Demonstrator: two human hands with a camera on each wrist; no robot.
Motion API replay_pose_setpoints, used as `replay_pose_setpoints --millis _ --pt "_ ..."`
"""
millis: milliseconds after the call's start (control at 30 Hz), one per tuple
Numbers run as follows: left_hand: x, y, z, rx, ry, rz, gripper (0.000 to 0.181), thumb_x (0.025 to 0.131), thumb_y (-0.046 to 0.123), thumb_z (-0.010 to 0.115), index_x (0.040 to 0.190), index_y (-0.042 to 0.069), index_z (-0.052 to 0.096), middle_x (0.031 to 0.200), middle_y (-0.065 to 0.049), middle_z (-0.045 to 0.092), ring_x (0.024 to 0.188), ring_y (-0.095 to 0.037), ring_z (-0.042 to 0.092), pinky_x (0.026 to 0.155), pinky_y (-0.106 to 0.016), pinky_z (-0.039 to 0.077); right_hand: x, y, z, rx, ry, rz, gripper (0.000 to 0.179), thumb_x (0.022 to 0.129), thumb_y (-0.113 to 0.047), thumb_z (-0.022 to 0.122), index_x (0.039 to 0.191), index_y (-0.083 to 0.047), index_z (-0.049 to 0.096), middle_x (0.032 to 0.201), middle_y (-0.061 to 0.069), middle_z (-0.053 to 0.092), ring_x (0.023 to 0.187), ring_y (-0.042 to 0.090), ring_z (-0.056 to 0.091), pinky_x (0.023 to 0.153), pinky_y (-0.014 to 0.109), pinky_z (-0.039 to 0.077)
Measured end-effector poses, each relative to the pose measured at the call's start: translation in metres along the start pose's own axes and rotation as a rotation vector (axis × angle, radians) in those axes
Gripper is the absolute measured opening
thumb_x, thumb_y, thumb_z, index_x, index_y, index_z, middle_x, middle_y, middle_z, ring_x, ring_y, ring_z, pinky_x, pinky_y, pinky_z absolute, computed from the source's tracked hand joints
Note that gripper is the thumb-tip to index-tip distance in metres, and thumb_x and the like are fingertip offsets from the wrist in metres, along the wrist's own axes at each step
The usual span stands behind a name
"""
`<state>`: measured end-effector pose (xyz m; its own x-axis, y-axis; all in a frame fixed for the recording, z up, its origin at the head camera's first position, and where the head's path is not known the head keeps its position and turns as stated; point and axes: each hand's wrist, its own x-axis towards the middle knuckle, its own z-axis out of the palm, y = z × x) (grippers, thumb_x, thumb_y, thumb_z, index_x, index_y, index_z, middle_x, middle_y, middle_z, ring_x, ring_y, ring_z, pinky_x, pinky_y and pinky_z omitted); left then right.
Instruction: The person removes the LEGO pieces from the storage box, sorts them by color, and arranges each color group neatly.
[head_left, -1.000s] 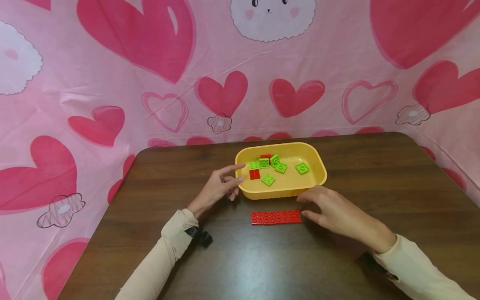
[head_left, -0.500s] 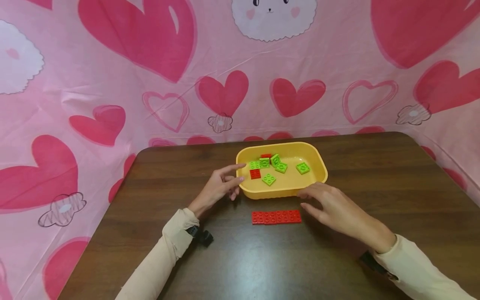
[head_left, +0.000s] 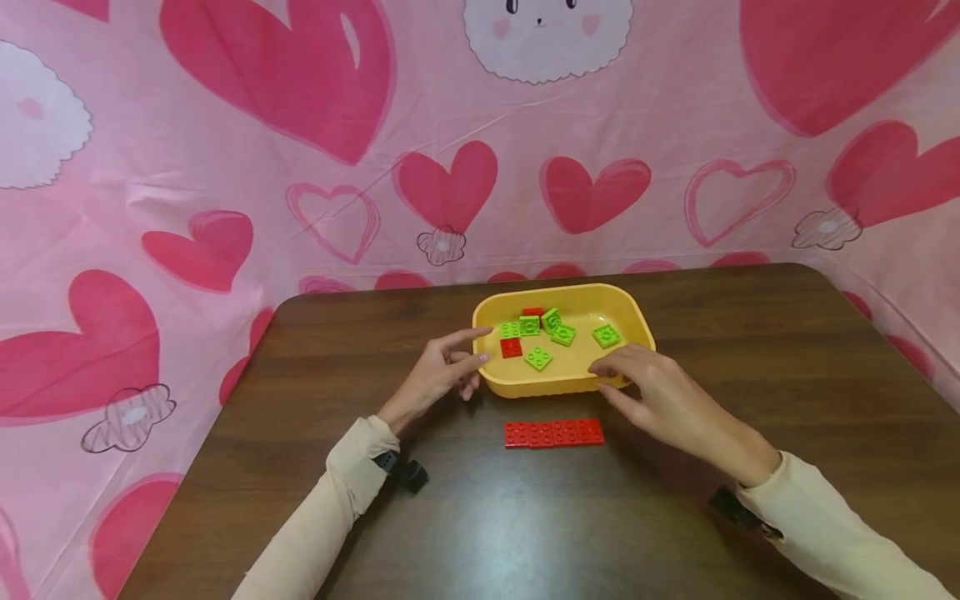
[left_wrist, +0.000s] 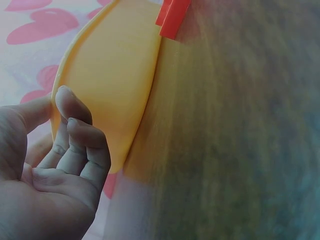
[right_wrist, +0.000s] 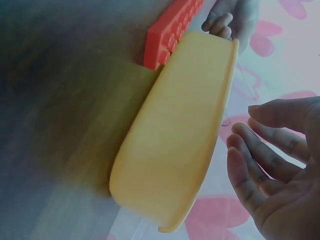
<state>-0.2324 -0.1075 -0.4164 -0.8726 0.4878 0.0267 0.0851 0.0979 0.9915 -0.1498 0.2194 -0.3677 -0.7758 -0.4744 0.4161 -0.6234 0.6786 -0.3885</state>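
A yellow plastic tray [head_left: 536,388] holds several lime-green toy building bricks [head_left: 538,358] and a red brick [head_left: 511,347], with another red piece against its back wall. My left hand [head_left: 435,375] grips the tray's left rim, index finger and thumb over the edge and the other fingers curled outside. Held above the front right rim, my right hand [head_left: 663,400] has loosely bent fingers and nothing between thumb and fingertips; the right wrist view shows that gap. Several red bricks [head_left: 553,433] lie side by side in a row in front of the tray.
Everything stands on a dark wooden table [head_left: 360,350]. A pink cloth [head_left: 510,125] with hearts hangs behind it and along the sides. Dark straps with small devices sit on both wrists, over beige sleeves.
My right hand has risen and moved slightly forward and left, from beside the red row to above the tray's front rim. My left hand stays at the left rim.
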Motion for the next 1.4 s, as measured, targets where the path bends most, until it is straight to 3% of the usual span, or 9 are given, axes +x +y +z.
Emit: replay_pose_setpoints --millis 300,600,933,1400 --pt "0.0 -0.001 0.0 -0.006 -0.009 0.004 0.053 0.097 0.02 0.067 0.146 0.01 0.05 0.068 -0.012 0.062 0.052 -0.019 0.056 0.052 -0.026 0.051 0.016 0.004 -0.002 0.007 0.051 -0.044 0.03 0.078 -0.001 0.083 0.105 -0.005 0.073 0.099 0.008 0.071 0.088 0.021 0.066 0.075 0.041 0.059" --pt "-0.001 0.0 0.0 -0.001 -0.007 0.007 0.052 0.097 0.02 0.067 0.146 0.011 0.05 0.068 -0.012 0.062 0.052 -0.019 0.055 0.052 -0.027 0.051 0.033 0.004 0.0 0.033 -0.01 0.035 0.031 0.082 -0.007 0.081 0.112 -0.006 0.072 0.107 0.007 0.07 0.097 0.022 0.065 0.084 0.045 0.057" --pt "-0.001 -0.001 0.0 -0.002 -0.007 0.016 0.052 0.098 0.019 0.066 0.146 0.01 0.05 0.068 -0.012 0.061 0.052 -0.019 0.055 0.052 -0.026 0.05 0.054 0.004 0.009 0.032 -0.025 0.008 0.028 0.084 -0.009 0.08 0.111 -0.005 0.072 0.106 0.008 0.071 0.097 0.025 0.064 0.085 0.044 0.056" --pt "-0.001 0.0 -0.001 -0.005 -0.008 0.003 0.052 0.098 0.02 0.066 0.146 0.01 0.05 0.069 -0.012 0.062 0.053 -0.019 0.056 0.053 -0.026 0.051 0.09 0.008 0.027 0.108 -0.172 0.088 0.03 0.086 -0.01 0.078 0.114 -0.003 0.071 0.11 0.011 0.071 0.101 0.025 0.064 0.092 0.046 0.053"
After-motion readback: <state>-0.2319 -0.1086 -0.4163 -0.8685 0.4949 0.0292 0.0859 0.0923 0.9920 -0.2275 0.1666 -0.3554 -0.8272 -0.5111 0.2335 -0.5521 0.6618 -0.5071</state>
